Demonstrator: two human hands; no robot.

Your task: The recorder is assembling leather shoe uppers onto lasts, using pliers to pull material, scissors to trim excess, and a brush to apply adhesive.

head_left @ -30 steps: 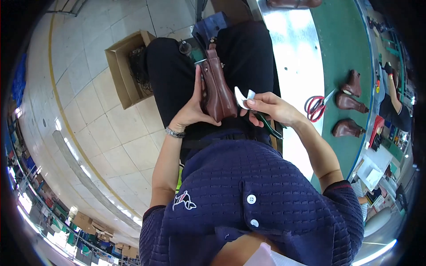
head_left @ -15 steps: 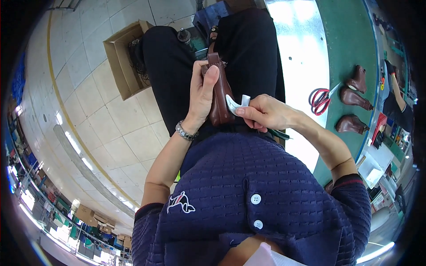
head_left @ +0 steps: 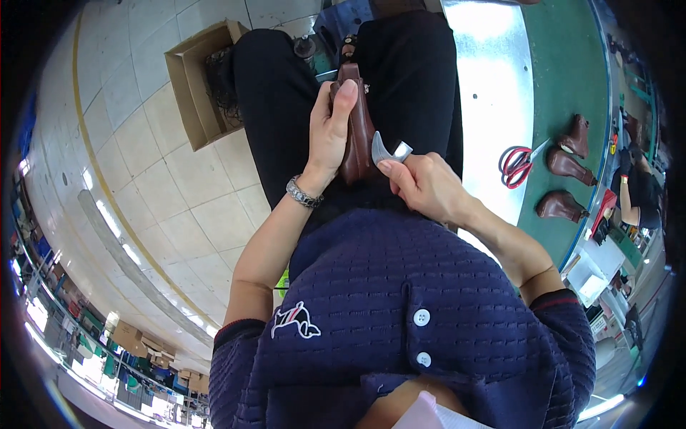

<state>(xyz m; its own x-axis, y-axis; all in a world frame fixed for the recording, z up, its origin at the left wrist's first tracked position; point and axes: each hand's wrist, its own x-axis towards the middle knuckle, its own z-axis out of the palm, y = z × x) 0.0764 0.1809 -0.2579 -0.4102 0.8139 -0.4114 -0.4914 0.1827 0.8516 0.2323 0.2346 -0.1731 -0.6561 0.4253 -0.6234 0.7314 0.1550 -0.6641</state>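
Brown boot (head_left: 355, 136) is standing lengthwise away from the body, left hand (head_left: 330, 132) gripping it tight while right hand (head_left: 421, 184) is pinching a curved blade (head_left: 384, 150) just beside it.

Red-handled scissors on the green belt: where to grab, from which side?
Take the scissors by the red loop handles, coming from the metal table's side. The handles point that way, lying at the belt's edge; the blades point toward the brown boots, which crowd that end.
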